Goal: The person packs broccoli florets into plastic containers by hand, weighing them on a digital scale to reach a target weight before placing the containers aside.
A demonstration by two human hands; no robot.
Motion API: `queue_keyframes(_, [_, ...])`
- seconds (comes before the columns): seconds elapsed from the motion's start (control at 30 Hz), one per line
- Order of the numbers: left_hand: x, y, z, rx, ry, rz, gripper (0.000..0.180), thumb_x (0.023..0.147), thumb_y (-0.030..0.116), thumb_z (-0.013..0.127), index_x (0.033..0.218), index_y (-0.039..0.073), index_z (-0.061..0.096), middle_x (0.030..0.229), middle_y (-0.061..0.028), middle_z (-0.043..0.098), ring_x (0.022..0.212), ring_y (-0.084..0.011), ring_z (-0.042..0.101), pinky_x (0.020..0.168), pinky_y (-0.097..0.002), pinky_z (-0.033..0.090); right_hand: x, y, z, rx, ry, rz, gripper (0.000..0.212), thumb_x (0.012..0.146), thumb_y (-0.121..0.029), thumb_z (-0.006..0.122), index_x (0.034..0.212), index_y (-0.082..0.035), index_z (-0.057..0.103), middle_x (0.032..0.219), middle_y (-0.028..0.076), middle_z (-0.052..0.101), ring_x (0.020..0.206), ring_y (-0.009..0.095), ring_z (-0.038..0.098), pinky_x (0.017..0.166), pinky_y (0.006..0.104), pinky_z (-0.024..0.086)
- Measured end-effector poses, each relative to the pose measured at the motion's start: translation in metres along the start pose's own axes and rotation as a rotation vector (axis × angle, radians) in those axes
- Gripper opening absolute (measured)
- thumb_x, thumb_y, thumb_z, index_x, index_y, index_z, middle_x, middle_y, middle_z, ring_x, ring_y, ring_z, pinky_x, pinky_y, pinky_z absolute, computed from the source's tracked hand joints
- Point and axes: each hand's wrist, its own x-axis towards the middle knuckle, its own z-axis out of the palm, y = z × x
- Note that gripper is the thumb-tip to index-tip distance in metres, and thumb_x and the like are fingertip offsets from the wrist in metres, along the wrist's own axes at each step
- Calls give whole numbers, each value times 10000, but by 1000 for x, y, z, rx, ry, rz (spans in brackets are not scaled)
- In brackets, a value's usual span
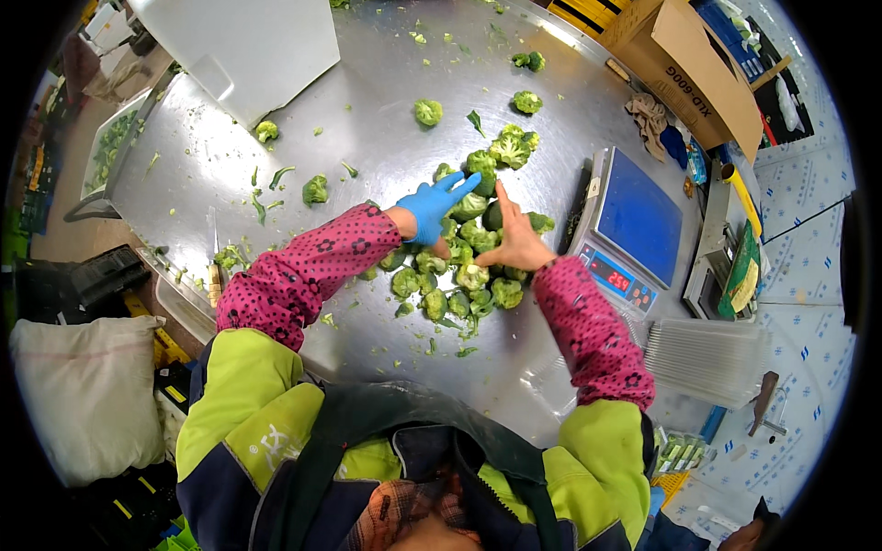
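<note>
A pile of cut broccoli florets (432, 280) lies on the steel table in front of me. My left hand (432, 207), in a blue glove with the thumb tip bare, reaches over the pile's left side with its fingers stretched out. From the right, my bare right hand (519, 234) spreads its thumb and fingers around florets at the pile's other side. Between the fingertips of both hands sits a dark green floret (480, 163). Both hands touch or nearly touch the pile; neither is closed around a floret. Some florets are hidden under my hands.
A digital scale (638, 216) with a blue plate stands at the right, beside stacked clear plastic trays (707, 358). A white box (243, 46) occupies the far left. Loose florets and scraps dot the steel table (367, 83). A knife (216, 275) lies at the left edge; a cardboard box (680, 78) is at far right.
</note>
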Motion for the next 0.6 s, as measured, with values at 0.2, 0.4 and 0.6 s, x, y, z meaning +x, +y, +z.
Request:
queue_keyframes(0.2, [35,-40,36,-462,283,158,1113,568,11,786,1560,211,324,1542,-168,285,1405,-348,364,1128,-398,390,23,-13,9,400,57,-39,1286,559,-131,846,1591,-106,79,1495,296,277,1364,424,387,1112,432,407])
queue_keyframes(0.4, [20,-7,29,-459,233,214,911,603,74,790,1459,198,503,1497,-169,346,1368,-346,406,1116,-393,391,-26,-21,9,528,208,-59,1180,583,-143,837,1565,-57,188,1486,216,364,1387,335,377,1157,377,331])
queue_keyframes(0.6, [-14,111,63,-540,241,520,877,637,64,762,1466,175,499,1510,-146,347,1414,-320,359,1163,-400,321,-162,-37,-15,452,429,-79,1144,607,-116,811,1562,-54,184,1488,220,358,1407,336,359,1167,383,312])
